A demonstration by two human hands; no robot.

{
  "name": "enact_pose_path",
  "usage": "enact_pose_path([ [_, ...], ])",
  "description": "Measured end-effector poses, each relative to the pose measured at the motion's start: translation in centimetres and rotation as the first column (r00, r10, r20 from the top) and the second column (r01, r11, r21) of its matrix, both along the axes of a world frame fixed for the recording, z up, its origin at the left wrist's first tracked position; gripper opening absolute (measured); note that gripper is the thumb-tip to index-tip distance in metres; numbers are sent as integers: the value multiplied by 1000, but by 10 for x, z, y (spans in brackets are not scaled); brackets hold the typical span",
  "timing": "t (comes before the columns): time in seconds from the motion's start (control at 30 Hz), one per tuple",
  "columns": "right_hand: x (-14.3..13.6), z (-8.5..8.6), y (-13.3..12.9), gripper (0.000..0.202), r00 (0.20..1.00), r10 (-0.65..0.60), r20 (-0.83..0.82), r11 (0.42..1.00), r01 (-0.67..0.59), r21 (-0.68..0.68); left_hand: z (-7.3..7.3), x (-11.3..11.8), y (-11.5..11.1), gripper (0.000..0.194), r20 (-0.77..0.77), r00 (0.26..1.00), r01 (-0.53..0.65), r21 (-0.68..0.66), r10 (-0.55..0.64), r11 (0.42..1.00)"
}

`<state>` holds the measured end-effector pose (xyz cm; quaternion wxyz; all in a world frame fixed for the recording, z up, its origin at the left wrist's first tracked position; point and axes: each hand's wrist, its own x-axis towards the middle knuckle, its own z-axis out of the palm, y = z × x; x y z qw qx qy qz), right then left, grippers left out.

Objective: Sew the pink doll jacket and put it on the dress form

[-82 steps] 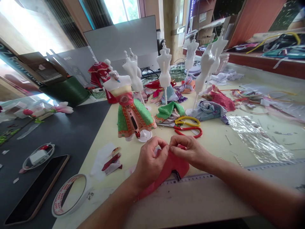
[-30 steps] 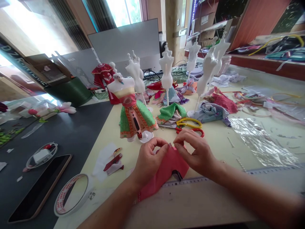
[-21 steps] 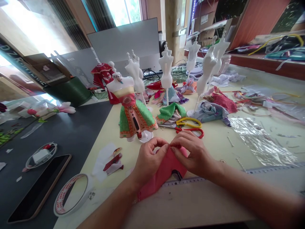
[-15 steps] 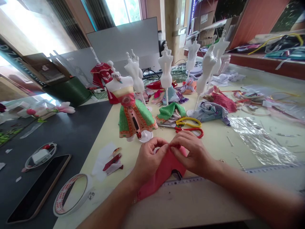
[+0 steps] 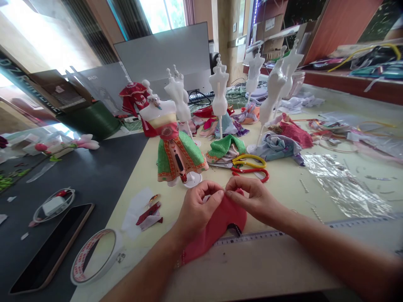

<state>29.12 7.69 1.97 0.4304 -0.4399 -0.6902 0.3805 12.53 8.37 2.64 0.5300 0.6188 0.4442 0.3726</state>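
Observation:
A small piece of red cloth (image 5: 220,222), with a dark trim at one curved edge and beads near its lower end, lies at the table's front. My left hand (image 5: 200,205) pinches its upper edge between thumb and fingers. Close beside it, fingertips nearly touching, my right hand (image 5: 252,197) pinches at the same edge; whether it also holds a needle or thread is too small to tell. Under the cloth runs a measuring tape (image 5: 261,236). Just beyond my hands lie scissors (image 5: 250,165) with yellow and red handles.
A doll-size mannequin (image 5: 160,111) wears a green and pink dress (image 5: 181,155). Several bare white mannequins (image 5: 219,88) stand behind. To the left are a tape roll (image 5: 115,247), a phone (image 5: 53,247) and a white charger (image 5: 53,206). Clear plastic film (image 5: 343,184) lies at right.
My right hand has shifted slightly and its fingers have closed in at the cloth's edge, baring more of the red cloth. My left hand stays almost still.

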Motion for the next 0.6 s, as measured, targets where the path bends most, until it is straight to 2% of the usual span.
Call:
enact_pose_path([
  [0.2, 0, 2, -1, 14, 1000, 22, -14, 999, -22, -38, -2, 0, 0, 9, -20, 1000, -8, -4, 8, 1000],
  [0.3, 0, 1, -1, 13, 1000, 9, -5, 1000, -9, -12, -1, 0, 0, 9, -25, 1000, -10, 13, 10, 1000],
  [0.4, -1, -2, -3, 10, 996, -68, 54, 984, 58, 167, 1, 2, 0, 8, -57, 998, -37, 68, 41, 997],
  [0.5, -1, -5, -4, 11, 978, -147, 150, 908, 73, 412, 3, 3, -1, 7, -93, 993, -60, 138, 73, 989],
  [0.6, -1, -5, -4, 8, 955, -240, 174, 838, 113, 533, 4, 3, -2, 8, -106, 989, -87, 145, 103, 986],
])
